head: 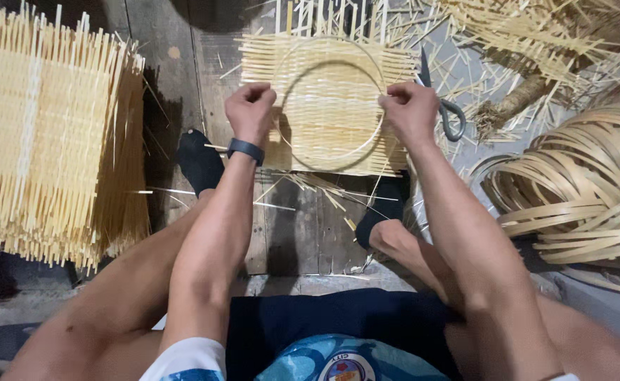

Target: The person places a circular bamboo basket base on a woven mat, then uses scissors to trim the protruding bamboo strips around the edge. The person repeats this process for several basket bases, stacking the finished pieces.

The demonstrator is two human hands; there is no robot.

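- The left hand [251, 109] is closed in a pinch on the left side of a thin ring [330, 106], in the upper middle of the frame.
- The right hand [410, 111] is closed the same way on the ring's right side, so the ring is held between both hands.
- The ring lies flat over a woven mat [327, 77] of pale bamboo strips, which rests on the plank floor [292, 233] in front of the person's dark-socked feet.
- The ring looks light, thin and springy; I judge it would flex out of round if squeezed, so opposite sides, where the hands are now, seem the best hold.
- The mat looks light and loosely woven, stiff along the strips, with free ends that could slip or snap.
- The ring is round with no clear long axis; the mat's long side runs left to right across the frame.
- Scissors [445, 106] lie just right of the right hand, handles toward the bottom of the frame.
- A stack of mats [49, 141] fills the left; coiled strips [578, 190] lie at the right.
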